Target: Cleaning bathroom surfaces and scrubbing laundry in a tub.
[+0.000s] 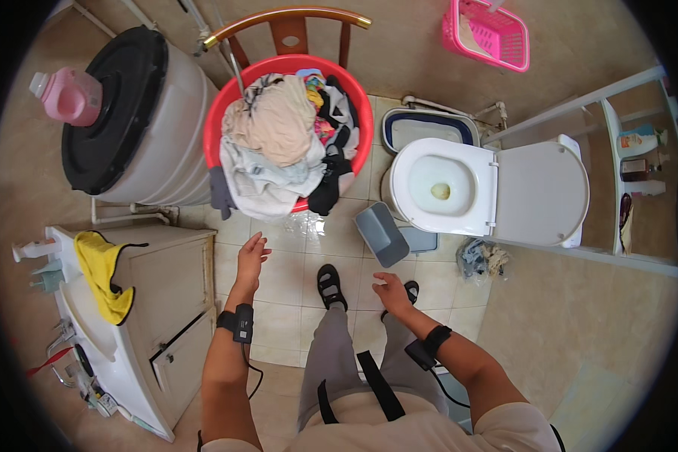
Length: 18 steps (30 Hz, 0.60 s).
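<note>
My left hand (252, 261) hangs over the tiled floor with its fingers slightly apart and nothing in them. Just beyond it, a red plastic tub (211, 125) heaped with laundry (282, 118) rests in front of the curved back of a wooden chair (288, 34); some cloth droops over the rim. Held loosely in the air, my right hand (391, 292) is bare too, fingers a little curled. Nearest to it is a tilted grey plastic bin (382, 234), beside the toilet (440, 186), whose seat is down and lid raised.
At left stand a large lidded barrel (169, 124) bearing a pink detergent bottle (73, 96), and a washbasin cabinet (169, 277) with a yellow cloth (101, 277) over its edge. A white shelf rack (613, 175) spans the toilet. A pink basket (486, 34) hangs on the wall. Water glistens on the floor tiles (294, 234).
</note>
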Motion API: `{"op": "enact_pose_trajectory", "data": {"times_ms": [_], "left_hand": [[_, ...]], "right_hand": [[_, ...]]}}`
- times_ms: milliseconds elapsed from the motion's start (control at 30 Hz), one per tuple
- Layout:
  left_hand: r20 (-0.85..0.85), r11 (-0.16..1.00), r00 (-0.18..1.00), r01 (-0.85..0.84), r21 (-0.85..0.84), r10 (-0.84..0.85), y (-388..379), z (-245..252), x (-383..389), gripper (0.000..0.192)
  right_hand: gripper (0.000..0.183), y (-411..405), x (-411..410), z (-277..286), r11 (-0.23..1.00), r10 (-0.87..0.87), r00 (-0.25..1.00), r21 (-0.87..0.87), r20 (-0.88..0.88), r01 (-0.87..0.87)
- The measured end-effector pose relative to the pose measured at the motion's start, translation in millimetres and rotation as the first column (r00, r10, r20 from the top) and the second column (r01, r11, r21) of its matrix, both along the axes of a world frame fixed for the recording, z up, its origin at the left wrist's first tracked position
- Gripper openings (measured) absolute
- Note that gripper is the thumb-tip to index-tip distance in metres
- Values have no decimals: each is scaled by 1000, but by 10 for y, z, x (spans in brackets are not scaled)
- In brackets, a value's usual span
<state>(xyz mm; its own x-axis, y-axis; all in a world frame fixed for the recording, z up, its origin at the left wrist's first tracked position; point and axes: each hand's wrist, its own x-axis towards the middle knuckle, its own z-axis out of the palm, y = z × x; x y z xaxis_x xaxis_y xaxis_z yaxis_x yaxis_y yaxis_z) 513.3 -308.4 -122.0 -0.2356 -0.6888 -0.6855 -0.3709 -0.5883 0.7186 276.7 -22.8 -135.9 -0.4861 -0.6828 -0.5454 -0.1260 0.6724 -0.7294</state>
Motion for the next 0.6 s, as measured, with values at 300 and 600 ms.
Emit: {"op": "enact_pose_trajectory", "data": {"times_ms": [300, 600], "left_hand": [[18, 998, 998, -52, -23, 52, -484, 545, 346, 46], [152, 893, 961, 272, -358, -232, -1188, 514, -226, 54]], "right_hand": [[31, -835, -43, 556, 992, 123, 987, -9, -108, -124], [39, -2267, -647, 629, 926, 114, 845, -252, -522, -281]]}}
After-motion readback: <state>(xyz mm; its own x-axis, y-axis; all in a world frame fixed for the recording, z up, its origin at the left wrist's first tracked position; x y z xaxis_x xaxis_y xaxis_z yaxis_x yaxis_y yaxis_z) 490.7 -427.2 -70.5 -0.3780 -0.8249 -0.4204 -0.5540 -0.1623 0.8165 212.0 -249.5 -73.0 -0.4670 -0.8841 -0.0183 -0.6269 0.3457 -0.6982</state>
